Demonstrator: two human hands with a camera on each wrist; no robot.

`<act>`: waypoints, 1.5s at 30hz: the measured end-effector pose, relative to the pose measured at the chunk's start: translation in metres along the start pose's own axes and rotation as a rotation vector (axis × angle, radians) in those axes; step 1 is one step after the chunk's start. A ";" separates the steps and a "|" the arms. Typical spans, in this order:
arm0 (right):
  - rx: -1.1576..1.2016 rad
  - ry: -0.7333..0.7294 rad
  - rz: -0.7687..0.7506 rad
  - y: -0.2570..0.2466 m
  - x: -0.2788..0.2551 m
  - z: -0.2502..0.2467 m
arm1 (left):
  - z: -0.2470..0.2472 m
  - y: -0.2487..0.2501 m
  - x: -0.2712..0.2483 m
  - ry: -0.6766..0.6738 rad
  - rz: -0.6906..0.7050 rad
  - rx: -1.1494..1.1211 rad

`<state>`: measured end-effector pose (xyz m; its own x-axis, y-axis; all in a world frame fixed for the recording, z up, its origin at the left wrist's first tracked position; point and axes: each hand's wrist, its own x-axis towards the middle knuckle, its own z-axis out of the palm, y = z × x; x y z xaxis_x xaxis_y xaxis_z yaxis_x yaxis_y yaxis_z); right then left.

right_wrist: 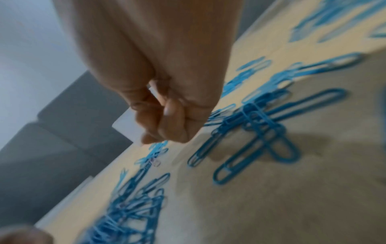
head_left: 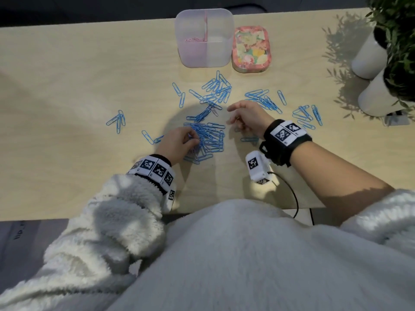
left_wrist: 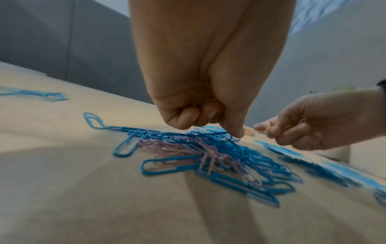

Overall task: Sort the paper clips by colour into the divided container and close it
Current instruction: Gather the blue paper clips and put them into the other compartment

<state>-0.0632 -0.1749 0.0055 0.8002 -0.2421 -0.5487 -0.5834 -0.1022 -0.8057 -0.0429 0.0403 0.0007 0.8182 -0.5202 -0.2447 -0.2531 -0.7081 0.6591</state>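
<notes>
Blue paper clips [head_left: 207, 136] lie scattered over the wooden table [head_left: 67, 75], thickest in a pile under my left hand [head_left: 190, 139]. Pale pink clips [left_wrist: 188, 148] are tangled into that pile. My left hand [left_wrist: 208, 125] hangs over it with curled fingers; a thin pink clip loop [left_wrist: 205, 101] shows inside the curl, and one fingertip touches the blue clips. My right hand [head_left: 230, 114] hovers just right of the pile, loosely curled, with nothing visible in it [right_wrist: 158, 130]. The translucent divided container [head_left: 203, 55] stands open at the back, with pink clips [head_left: 193, 39] in its back-left compartment.
The floral lid [head_left: 251, 49] lies right of the container. Two white plant pots [head_left: 370, 57] stand at the table's right end. More blue clips [head_left: 306, 115] lie to the right and a few [head_left: 118, 121] to the left. The near table edge lies just under my forearms.
</notes>
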 end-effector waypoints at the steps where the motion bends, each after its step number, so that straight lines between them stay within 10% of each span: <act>1: -0.064 0.026 -0.022 -0.005 0.005 0.004 | -0.001 -0.001 0.001 0.032 -0.022 -0.060; 6: -0.599 0.158 -0.216 -0.016 0.019 0.032 | -0.012 -0.007 0.007 0.219 -0.144 -0.384; 13: -0.637 0.056 -0.205 -0.022 0.029 0.042 | -0.030 -0.022 0.010 0.155 -0.495 -0.797; 20: -0.238 -0.012 -0.135 -0.012 0.016 0.017 | -0.029 -0.034 0.013 0.358 -0.306 -0.395; 27: 0.339 -0.087 0.075 -0.008 0.003 0.027 | -0.006 -0.003 0.015 0.085 -0.030 0.091; 32: 0.247 -0.051 0.146 -0.006 0.003 0.033 | 0.008 0.005 0.010 -0.071 0.087 0.296; 37: -0.345 0.067 -0.252 0.006 0.005 0.048 | 0.001 0.000 0.008 0.135 0.009 0.201; 45: -0.773 0.032 -0.215 0.016 0.001 0.023 | -0.007 -0.014 0.006 0.109 -0.051 0.282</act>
<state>-0.0684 -0.1542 -0.0131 0.9083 -0.1674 -0.3834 -0.3576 -0.7864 -0.5038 -0.0308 0.0500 -0.0053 0.8802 -0.4374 -0.1842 -0.3315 -0.8444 0.4209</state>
